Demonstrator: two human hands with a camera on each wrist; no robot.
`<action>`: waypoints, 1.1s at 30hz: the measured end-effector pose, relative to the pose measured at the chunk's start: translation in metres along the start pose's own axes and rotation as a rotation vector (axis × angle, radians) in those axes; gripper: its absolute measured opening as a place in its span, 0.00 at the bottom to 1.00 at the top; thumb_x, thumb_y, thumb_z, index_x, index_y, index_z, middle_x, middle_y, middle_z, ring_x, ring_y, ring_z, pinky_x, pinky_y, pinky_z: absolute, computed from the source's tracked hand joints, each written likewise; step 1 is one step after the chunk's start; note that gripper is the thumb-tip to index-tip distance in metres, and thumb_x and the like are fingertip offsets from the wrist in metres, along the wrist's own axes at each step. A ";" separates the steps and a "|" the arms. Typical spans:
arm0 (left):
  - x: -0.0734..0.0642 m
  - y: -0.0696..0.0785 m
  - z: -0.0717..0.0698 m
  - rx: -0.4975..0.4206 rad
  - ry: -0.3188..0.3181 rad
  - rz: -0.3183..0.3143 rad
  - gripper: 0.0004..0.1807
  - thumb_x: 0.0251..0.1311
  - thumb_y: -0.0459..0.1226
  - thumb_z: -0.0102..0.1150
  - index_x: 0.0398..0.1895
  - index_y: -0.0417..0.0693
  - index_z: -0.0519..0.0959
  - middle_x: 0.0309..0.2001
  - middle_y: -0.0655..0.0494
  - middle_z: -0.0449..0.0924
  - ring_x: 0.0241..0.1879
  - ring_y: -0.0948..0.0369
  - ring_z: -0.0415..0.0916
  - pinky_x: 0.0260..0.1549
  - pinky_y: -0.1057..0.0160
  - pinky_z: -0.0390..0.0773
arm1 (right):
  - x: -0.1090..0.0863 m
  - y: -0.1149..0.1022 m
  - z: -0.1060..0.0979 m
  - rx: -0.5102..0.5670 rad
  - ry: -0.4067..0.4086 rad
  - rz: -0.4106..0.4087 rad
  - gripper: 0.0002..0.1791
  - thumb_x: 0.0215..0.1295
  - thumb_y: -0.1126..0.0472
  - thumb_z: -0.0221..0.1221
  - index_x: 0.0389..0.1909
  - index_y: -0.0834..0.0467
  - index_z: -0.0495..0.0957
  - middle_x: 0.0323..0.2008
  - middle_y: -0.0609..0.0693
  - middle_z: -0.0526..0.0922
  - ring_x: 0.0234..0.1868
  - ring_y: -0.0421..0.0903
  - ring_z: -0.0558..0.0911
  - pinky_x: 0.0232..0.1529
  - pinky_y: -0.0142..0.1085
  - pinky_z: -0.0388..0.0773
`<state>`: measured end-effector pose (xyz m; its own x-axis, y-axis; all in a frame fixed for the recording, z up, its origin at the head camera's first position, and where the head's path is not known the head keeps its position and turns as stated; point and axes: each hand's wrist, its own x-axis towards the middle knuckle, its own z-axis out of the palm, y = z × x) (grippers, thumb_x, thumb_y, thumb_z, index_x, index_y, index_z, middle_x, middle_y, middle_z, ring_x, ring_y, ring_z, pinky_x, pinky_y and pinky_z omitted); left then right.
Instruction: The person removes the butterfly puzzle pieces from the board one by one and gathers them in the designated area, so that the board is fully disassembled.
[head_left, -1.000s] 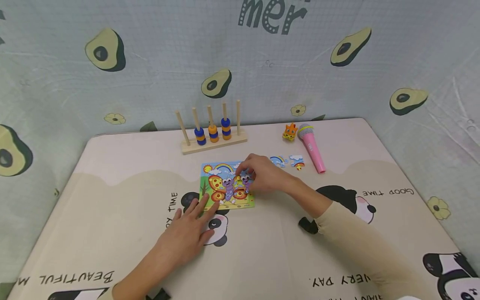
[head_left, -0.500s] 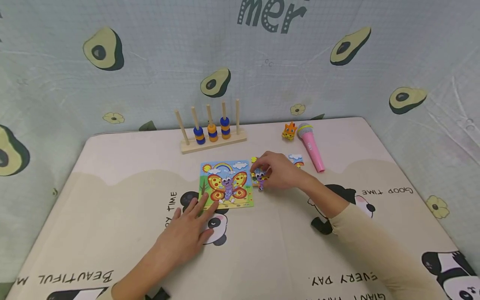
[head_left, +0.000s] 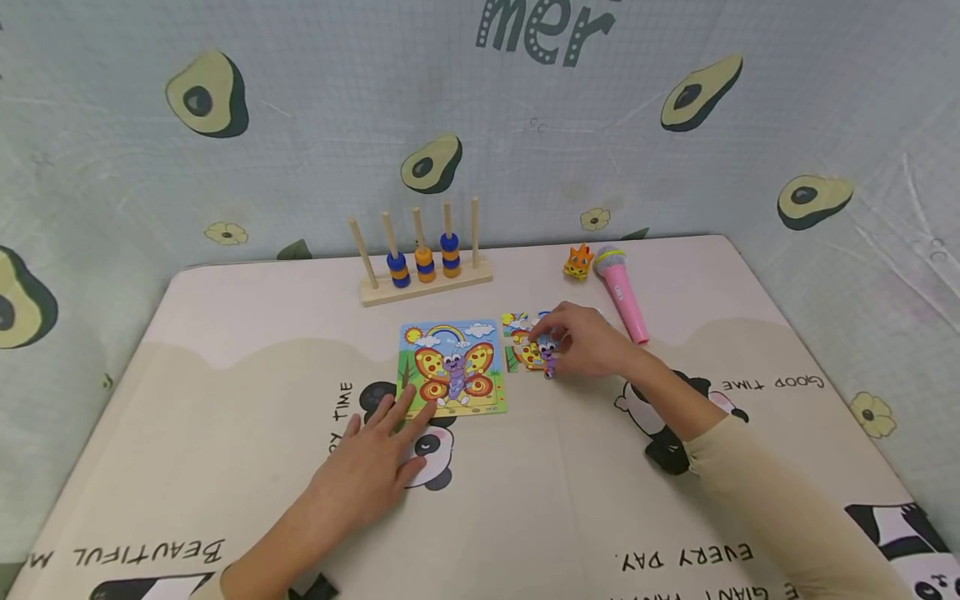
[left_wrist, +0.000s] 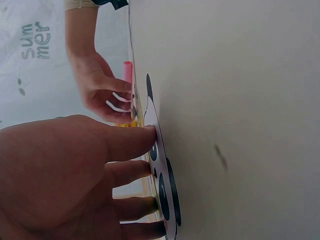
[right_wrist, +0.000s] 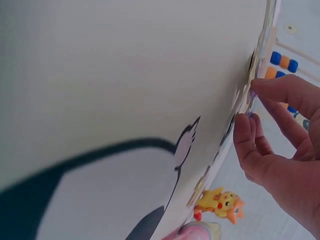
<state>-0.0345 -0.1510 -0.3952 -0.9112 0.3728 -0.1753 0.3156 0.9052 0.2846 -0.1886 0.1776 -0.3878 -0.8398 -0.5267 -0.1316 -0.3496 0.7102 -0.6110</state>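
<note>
A square butterfly picture board [head_left: 477, 335] lies flat on the table. My left hand [head_left: 367, 467] has its spread, straight fingers resting on and beside the board's lower left corner. Right of the board, several jigsaw pieces [head_left: 525, 354] with sky and butterfly wing parts lie close together. My right hand [head_left: 588, 340] pinches a jigsaw piece [head_left: 548, 365] with a purple butterfly body, at the right side of those pieces. In the right wrist view, thumb and fingertips of the right hand [right_wrist: 285, 135] close around that piece's edges. The right hand covers other pieces behind it.
A wooden peg rack [head_left: 427, 292] with blue and orange beads stands at the back. A pink toy microphone [head_left: 624, 296] and a small orange-yellow animal figure [head_left: 578, 262] lie to the back right. The tablecloth [head_left: 525, 500] carries panda prints and lettering.
My right hand has moved right with the butterfly-body piece, from over the board to beside it. Wing and sky pieces now show left of the hand. My left hand stays put.
</note>
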 end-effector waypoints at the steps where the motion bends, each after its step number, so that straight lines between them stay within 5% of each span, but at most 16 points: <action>1: 0.000 0.000 0.000 0.001 0.000 0.000 0.36 0.72 0.46 0.62 0.80 0.55 0.65 0.83 0.44 0.55 0.78 0.35 0.58 0.67 0.24 0.61 | -0.001 0.001 -0.001 -0.004 0.001 0.002 0.26 0.52 0.71 0.69 0.55 0.53 0.86 0.51 0.55 0.79 0.45 0.50 0.81 0.50 0.43 0.81; 33: -0.001 0.000 0.000 0.008 -0.004 -0.002 0.35 0.72 0.46 0.61 0.80 0.55 0.65 0.83 0.45 0.55 0.78 0.35 0.58 0.67 0.24 0.61 | -0.008 0.007 -0.004 -0.043 -0.019 0.036 0.27 0.53 0.71 0.72 0.56 0.53 0.85 0.55 0.56 0.77 0.46 0.50 0.79 0.46 0.39 0.80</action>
<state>-0.0341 -0.1515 -0.3952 -0.9107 0.3719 -0.1799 0.3160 0.9075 0.2766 -0.1865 0.1890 -0.3879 -0.8443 -0.5087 -0.1686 -0.3366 0.7482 -0.5718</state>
